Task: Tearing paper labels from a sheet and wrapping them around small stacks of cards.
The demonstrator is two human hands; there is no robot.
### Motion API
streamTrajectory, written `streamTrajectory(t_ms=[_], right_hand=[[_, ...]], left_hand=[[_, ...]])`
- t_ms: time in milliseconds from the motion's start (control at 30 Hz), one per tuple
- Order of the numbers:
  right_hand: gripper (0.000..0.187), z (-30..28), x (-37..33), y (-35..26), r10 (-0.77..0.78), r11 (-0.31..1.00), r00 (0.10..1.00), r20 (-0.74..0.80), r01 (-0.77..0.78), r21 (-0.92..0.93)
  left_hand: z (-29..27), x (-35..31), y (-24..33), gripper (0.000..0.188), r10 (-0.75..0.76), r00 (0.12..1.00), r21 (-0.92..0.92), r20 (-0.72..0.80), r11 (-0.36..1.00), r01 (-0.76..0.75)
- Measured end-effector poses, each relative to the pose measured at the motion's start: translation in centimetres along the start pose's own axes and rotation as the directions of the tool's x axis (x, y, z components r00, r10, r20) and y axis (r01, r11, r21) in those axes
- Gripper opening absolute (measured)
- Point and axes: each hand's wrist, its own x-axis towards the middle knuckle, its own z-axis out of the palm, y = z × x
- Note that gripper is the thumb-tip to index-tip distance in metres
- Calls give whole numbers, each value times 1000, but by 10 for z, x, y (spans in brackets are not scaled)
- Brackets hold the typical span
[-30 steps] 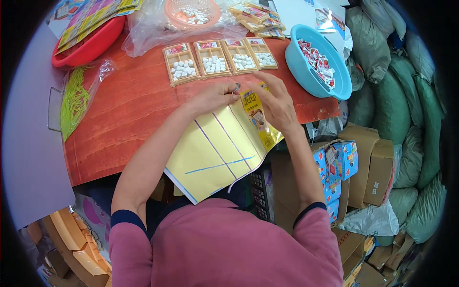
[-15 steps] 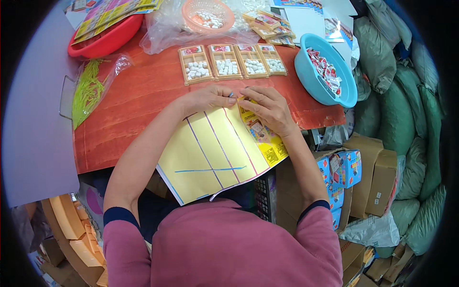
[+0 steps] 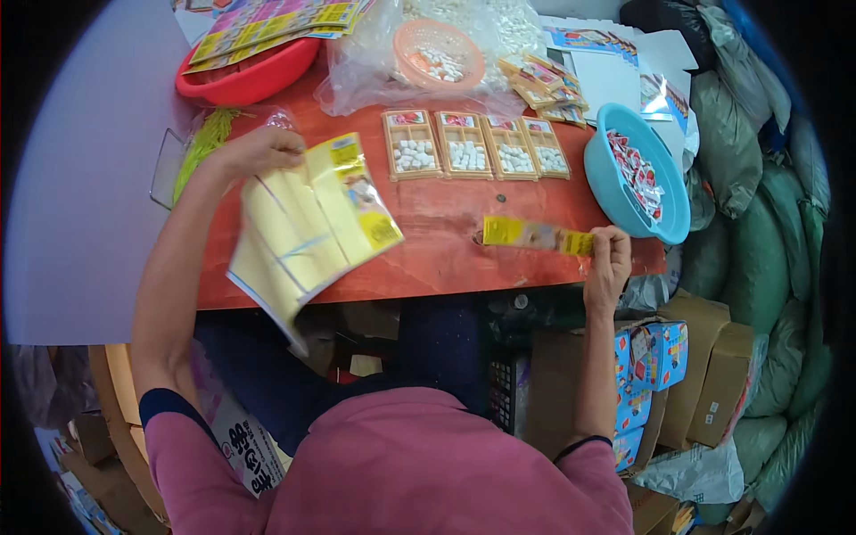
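Observation:
My left hand (image 3: 272,152) pinches the top edge of a large pale-yellow printed sheet (image 3: 303,227), which hangs bent over the front left of the table. Coloured lines cross the sheet, and a bright yellow printed strip runs down its right side. Out to the right, my right hand (image 3: 610,259) grips one end of a narrow yellow printed strip (image 3: 538,235), slightly blurred and held above the table. Beyond my hands, several divided trays (image 3: 465,147) stand in a row, with white pieces in their larger compartments and red picture cards along the top.
On the red table (image 3: 428,267) stand a blue basin (image 3: 682,201) of small red-and-white packets, a pink basket (image 3: 477,67) of white pieces and a red basin (image 3: 259,85) under printed sheets. Blue boxes (image 3: 658,355) in a carton and green sacks (image 3: 749,223) crowd the right.
My hands have moved apart, left with the sheet and right with a narrow strip now separate from it. The view has shifted, so the table's things appear further right and lower.

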Motion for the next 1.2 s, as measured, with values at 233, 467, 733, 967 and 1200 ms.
streamTrajectory(t_ms=[233, 467, 733, 967, 1200], right_hand=[[6, -2, -9, 19, 98, 995, 989, 108, -99, 3], [7, 8, -2, 17, 193, 958, 969, 154, -220, 182], [8, 1, -5, 17, 228, 941, 967, 116, -249, 229], [9, 10, -2, 16, 232, 885, 957, 175, -282, 371], [20, 4, 2, -6, 208, 726, 891, 403, -417, 547]], left_hand=[[9, 9, -1, 30, -137, 823, 572, -551, 656, 492], [79, 104, 64, 51, 363, 879, 698, -308, 714, -51], [96, 128, 53, 61, 202, 960, 559, -192, 827, -62], [149, 87, 68, 69, 328, 913, 597, -243, 792, -126], [245, 29, 142, 71, 285, 863, 441, -417, 894, -81]])
